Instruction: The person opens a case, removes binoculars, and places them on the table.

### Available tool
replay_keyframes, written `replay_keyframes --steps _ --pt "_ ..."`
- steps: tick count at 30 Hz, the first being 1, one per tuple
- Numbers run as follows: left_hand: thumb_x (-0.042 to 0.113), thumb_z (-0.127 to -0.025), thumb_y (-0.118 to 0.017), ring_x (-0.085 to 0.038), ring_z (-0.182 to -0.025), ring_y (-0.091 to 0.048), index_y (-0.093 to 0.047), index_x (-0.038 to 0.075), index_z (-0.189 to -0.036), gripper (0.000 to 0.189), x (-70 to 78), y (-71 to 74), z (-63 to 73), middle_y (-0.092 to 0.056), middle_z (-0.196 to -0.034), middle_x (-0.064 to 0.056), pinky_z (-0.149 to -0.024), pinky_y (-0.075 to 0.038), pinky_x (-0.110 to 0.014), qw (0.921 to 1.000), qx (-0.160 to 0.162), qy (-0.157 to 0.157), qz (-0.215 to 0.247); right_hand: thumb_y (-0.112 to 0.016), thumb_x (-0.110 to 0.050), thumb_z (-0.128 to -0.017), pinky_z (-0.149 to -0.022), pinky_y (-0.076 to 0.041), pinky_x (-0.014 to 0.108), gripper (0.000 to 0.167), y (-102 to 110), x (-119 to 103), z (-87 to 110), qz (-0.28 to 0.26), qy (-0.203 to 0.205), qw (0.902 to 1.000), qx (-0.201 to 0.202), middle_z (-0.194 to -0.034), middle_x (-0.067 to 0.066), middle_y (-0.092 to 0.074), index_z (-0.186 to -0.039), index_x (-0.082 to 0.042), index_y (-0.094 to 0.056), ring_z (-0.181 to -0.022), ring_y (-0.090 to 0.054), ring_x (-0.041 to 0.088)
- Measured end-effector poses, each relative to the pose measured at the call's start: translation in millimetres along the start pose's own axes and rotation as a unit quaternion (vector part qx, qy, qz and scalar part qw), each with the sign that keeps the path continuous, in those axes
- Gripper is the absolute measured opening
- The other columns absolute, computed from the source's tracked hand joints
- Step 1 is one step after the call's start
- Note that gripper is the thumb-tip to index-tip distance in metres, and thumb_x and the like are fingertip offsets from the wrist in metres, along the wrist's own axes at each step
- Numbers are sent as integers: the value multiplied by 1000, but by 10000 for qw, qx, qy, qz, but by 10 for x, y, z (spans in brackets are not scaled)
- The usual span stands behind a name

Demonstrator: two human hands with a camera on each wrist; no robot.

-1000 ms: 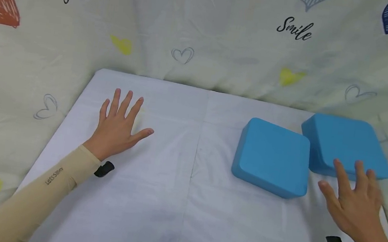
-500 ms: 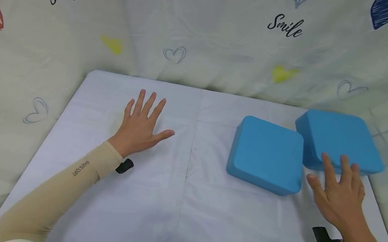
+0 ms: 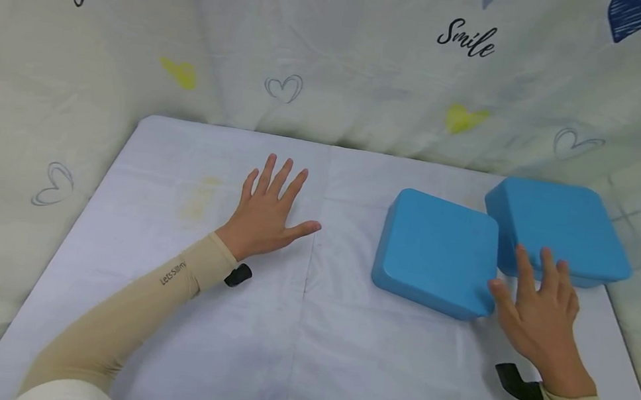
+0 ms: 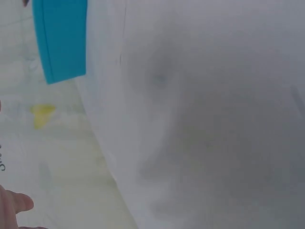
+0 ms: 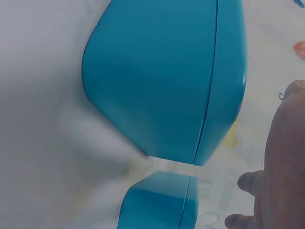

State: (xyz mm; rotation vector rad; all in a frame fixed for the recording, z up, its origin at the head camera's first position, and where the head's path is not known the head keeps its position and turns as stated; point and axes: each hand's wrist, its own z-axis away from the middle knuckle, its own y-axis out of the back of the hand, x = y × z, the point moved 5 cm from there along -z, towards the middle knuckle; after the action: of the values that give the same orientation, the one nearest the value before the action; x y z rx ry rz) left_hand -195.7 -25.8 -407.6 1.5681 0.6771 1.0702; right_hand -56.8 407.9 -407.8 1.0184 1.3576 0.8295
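Observation:
Two blue boxes with rounded corners are on the right half of the table. The nearer box [image 3: 439, 251] is turned at an angle, and the farther box [image 3: 560, 226] lies behind it to the right. A seam round the side shows in the right wrist view on the large blue box [image 5: 152, 71]. My right hand [image 3: 546, 321], fingers spread, hovers in front of the boxes; its thumb tip overlaps the nearer box's edge. Over the middle-left of the table my left hand [image 3: 266, 220] is held flat with fingers splayed, holding nothing, well apart from both boxes.
A white cloth [image 3: 218, 347] covers the table. Behind and at the sides hangs a pale printed curtain [image 3: 374, 60] with hearts and lettering, close against the table's back edge. A black strap [image 3: 516, 384] sticks out at the right wrist.
My left hand has moved right, toward the middle of the table. My right hand has shifted left, closer to the nearer box. Both boxes stay in place; the head view has shifted slightly.

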Motion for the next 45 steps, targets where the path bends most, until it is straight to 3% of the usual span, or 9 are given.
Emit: replay_keyframes --steps 10,16,25,39,45 --pt "81 -94 -43 -35 -164 12 -13 24 -168 98 299 -183 -168 -5 -177 -10 -129 -4 -61 9997 -96 -213 24 -38 -53 -109 -113 4 84 79 -53 -27 -40 -27 114 9999 -28 -171 32 3 -166 -7 -9 -156 10 59" --pt "82 -93 -42 -34 -164 12 -13 24 -168 99 464 -306 -252 -7 -177 -10 -130 -5 -61 9993 -239 -247 139 -38 -55 -109 -112 1 84 84 -99 -60 -66 -42 160 9999 25 -171 31 4 -164 1 -10 -156 9 59" --pt "82 -94 -40 -34 -164 12 -12 23 -168 98 687 -510 -354 -8 -176 -11 -130 -6 -60 9979 -526 -366 113 -44 -59 -106 -110 -5 83 91 -193 -111 -83 19 293 9993 224 -169 32 -3 -160 9 -17 -152 -3 62" --pt "81 -94 -41 -34 -165 7 -15 22 -167 98 1014 -644 -469 -12 -176 -11 -131 -8 -57 9965 -718 -375 225 -56 -58 -101 -102 -11 79 96 -176 -79 -87 170 210 9996 -82 -162 36 -17 -159 10 -21 -140 -15 64" --pt "82 -94 -40 -33 -165 3 -21 19 -166 97 1111 -668 -490 -18 -175 -11 -131 -10 -56 9958 -770 -382 320 -56 -58 -101 -100 -12 76 94 -153 -94 -78 394 213 9988 -211 -158 37 -21 -158 9 -25 -136 -18 62"
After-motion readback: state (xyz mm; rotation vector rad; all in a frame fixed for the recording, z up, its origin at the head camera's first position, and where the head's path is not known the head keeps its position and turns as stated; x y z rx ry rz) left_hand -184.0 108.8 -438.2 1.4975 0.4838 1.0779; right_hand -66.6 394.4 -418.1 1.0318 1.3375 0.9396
